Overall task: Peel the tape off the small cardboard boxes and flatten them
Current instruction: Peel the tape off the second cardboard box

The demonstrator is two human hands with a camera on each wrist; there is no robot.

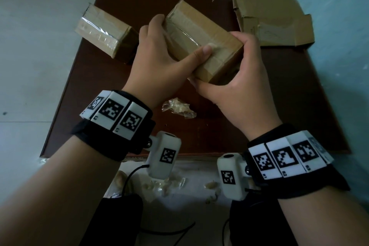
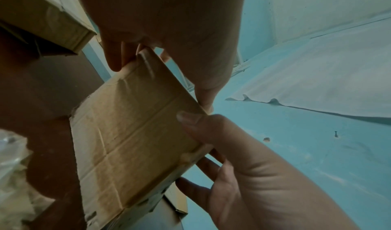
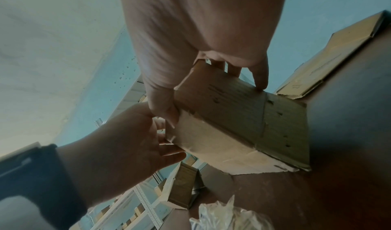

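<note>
I hold a small taped cardboard box [image 1: 201, 32] tilted above the brown board [image 1: 279, 106]. My left hand [image 1: 159, 60] grips its left side, fingers curled over the far edge, the thumb lying on the clear tape along the top seam. My right hand [image 1: 245, 78] grips the near right end, thumb along the lower near edge, fingers round the right side. The left wrist view shows the box's underside [image 2: 135, 133] between both hands. In the right wrist view the box [image 3: 232, 121] is clamped by my right hand [image 3: 201, 32].
A second taped box [image 1: 103, 36] lies at the board's back left. A flattened box [image 1: 271, 16] lies at the back right by the blue wall. Crumpled tape [image 1: 178, 108] sits on the board below my hands, and more scraps [image 1: 165, 183] lie on the floor.
</note>
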